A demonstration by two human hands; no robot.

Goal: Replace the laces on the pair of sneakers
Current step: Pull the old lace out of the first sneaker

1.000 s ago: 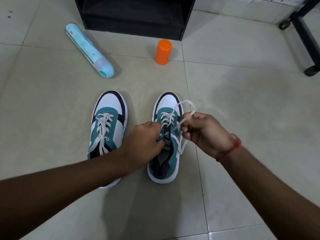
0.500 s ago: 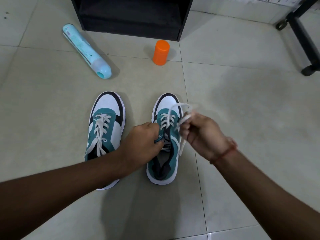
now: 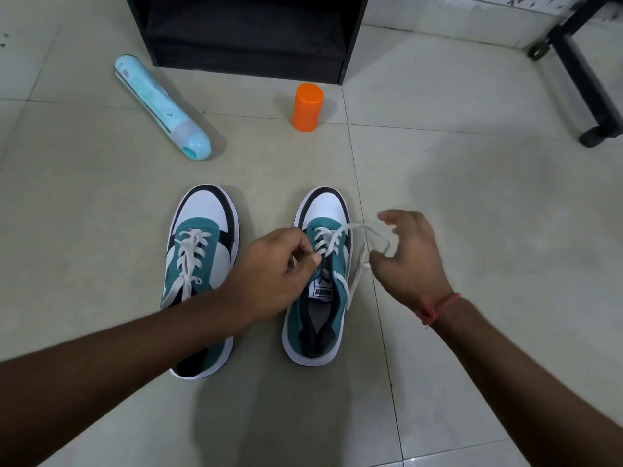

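Two teal, white and black sneakers stand side by side on the tiled floor, toes pointing away. The left sneaker (image 3: 202,210) is fully laced with a white lace (image 3: 190,257). The right sneaker (image 3: 325,203) is laced only over its lower eyelets. Its loose white lace (image 3: 357,227) loops out to the right and one end hangs down the shoe's side. My left hand (image 3: 269,274) has curled fingers and pinches the right sneaker at its left eyelet edge, by the tongue. My right hand (image 3: 411,257) hovers right of the shoe with fingers spread, and the lace loop lies by its fingertips.
A teal spray can (image 3: 161,106) lies on the floor at the back left. An orange capped bottle (image 3: 306,107) stands behind the sneakers. A black open shelf unit (image 3: 249,32) sits at the back, and a black frame leg with a foot (image 3: 586,82) is at the right.
My right hand has opened and moved right, away from the shoe, letting the lace loop slacken. My left hand stays at the right sneaker's eyelets.
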